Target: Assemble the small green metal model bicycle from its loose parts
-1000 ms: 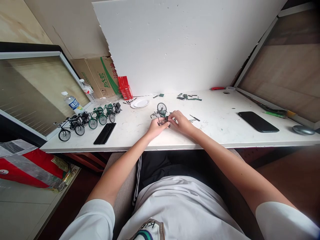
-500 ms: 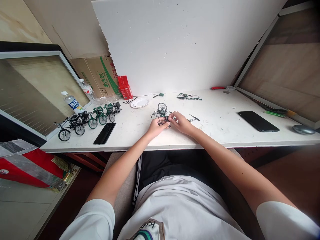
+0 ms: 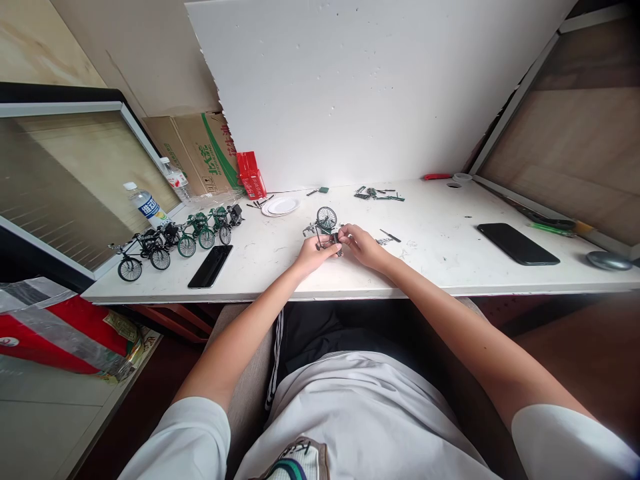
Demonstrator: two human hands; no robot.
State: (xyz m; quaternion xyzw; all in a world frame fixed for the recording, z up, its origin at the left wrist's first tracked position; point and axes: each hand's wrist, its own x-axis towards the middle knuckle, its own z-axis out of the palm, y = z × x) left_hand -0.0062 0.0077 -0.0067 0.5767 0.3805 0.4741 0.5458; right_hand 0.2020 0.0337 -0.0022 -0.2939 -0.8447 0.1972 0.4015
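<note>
Pinching a miniature bicycle [image 3: 326, 225] are left hand [image 3: 314, 256] and right hand [image 3: 364, 245] — a carton [image 3: 206, 152] reads "北大荒".

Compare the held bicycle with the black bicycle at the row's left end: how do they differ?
The held bicycle is in the left hand, the right hand at it; the black bicycle stands on the table, untouched. The hands partly hide the held bicycle, leaving one wheel clear; the black bicycle shows both wheels. Both have thin, spoked wheels.

One held model bicycle [image 3: 326, 231], two phones [image 3: 211, 267] [image 3: 518, 244], two bottles [image 3: 149, 205] [image 3: 175, 178]
</note>
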